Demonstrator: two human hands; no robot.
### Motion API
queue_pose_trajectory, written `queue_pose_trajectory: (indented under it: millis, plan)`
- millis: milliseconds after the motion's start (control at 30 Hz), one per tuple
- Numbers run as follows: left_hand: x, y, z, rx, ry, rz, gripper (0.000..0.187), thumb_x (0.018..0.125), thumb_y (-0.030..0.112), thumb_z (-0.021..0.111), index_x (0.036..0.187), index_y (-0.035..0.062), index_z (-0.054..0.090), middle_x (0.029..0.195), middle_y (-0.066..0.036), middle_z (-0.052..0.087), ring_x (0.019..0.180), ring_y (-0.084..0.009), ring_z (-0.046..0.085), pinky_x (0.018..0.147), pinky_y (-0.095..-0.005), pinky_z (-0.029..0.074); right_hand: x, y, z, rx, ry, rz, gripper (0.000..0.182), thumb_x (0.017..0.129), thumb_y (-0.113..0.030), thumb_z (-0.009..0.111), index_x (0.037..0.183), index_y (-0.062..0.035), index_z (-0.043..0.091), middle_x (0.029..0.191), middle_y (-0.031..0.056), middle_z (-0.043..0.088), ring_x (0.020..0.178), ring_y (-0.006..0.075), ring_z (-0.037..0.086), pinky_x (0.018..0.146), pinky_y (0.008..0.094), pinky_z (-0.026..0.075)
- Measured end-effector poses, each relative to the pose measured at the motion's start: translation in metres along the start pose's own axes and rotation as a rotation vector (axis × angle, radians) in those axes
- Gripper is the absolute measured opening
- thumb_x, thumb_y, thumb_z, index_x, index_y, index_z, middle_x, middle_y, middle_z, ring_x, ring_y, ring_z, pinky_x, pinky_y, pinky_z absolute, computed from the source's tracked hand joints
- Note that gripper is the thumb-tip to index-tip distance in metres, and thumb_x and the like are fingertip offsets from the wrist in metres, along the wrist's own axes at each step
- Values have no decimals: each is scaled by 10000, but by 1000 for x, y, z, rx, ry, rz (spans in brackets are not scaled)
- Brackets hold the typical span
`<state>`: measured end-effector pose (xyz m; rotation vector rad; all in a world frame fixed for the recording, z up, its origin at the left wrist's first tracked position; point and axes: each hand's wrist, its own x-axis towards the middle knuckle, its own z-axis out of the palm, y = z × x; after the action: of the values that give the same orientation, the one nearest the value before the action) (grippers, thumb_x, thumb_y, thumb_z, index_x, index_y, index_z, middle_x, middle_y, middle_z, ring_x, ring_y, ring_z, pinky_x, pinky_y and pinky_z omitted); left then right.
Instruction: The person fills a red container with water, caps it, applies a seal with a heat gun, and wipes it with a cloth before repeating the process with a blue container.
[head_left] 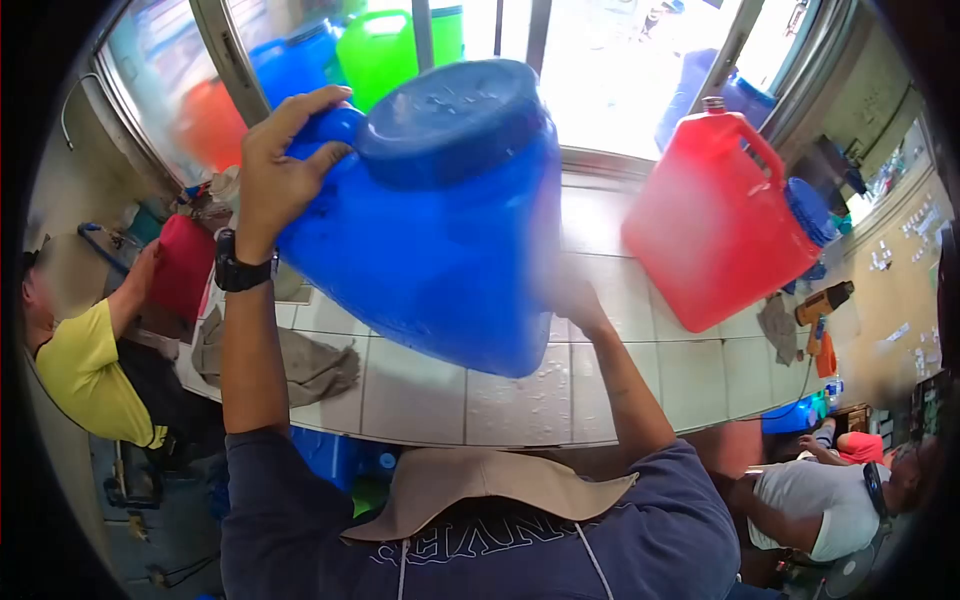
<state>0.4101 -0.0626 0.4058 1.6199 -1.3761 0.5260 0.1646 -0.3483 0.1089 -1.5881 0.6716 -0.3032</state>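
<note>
A large blue plastic jug (420, 270) with a wide dark-blue screw lid (450, 110) is held tilted above the tiled counter. My left hand (285, 165) is closed on its upper left corner, with thumb and fingers around a small blue cap (338, 126). Against the jug's right side is my right hand (568, 298), blurred and partly hidden, supporting it. Farther right, a red plastic jug (710, 215) with a handle, a narrow neck and a blue lid (810, 212) stands tilted on the counter, apart from both hands.
A grey cloth (310, 372) lies on the white tiled counter (420, 395), left of some water drops. A brown bottle (825, 303) and a rag are at right. Behind the window frame stand blue and green jugs (380, 50). Co-workers sit at far left and lower right.
</note>
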Motion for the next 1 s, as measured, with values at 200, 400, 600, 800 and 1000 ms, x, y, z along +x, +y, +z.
queue_pose_trajectory:
  millis: [200, 400, 600, 800, 1000]
  plan:
    - [-5, 90, 56, 309, -124, 315, 437, 666, 60, 765, 1090, 114, 676, 975, -76, 681, 920, -270, 630, 872, -391, 428, -86, -193, -106, -445, 396, -714, 380, 919, -232, 626, 1191, 31, 593, 1139, 189, 656, 1075, 275, 628, 883, 356, 496]
    - [-12, 150, 97, 330, -158, 260, 406, 694, 64, 747, 1083, 111, 642, 939, -50, 646, 914, -237, 611, 831, -385, 397, -186, -328, -52, -1208, 0, -798, 809, 719, -453, 796, 1344, -24, 514, 1250, 208, 577, 1166, 341, 569, 971, 404, 473]
    - [-9, 144, 99, 326, -234, 382, 423, 735, 112, 736, 1146, 106, 637, 1002, -65, 622, 952, -248, 598, 858, -389, 422, -159, -356, -64, -1385, -523, -612, 1017, 614, -504, 847, 1451, -122, 414, 1341, 236, 471, 1241, 424, 478, 1022, 477, 434]
    - [-11, 146, 96, 376, -317, 346, 487, 758, 172, 739, 1225, 111, 617, 1054, -87, 615, 1010, -263, 585, 928, -414, 417, -167, -339, -44, -1379, -315, -510, 1055, 648, -597, 811, 1482, -126, 369, 1399, 270, 444, 1311, 474, 418, 1033, 530, 421]
    - [-21, 115, 84, 513, -266, 248, 610, 818, 370, 706, 1348, 115, 540, 1093, -98, 608, 1080, -270, 555, 1017, -466, 365, -158, -330, -49, -1346, -589, -934, 848, 690, -489, 782, 1388, -121, 470, 1370, 217, 472, 1252, 452, 468, 1014, 509, 447]
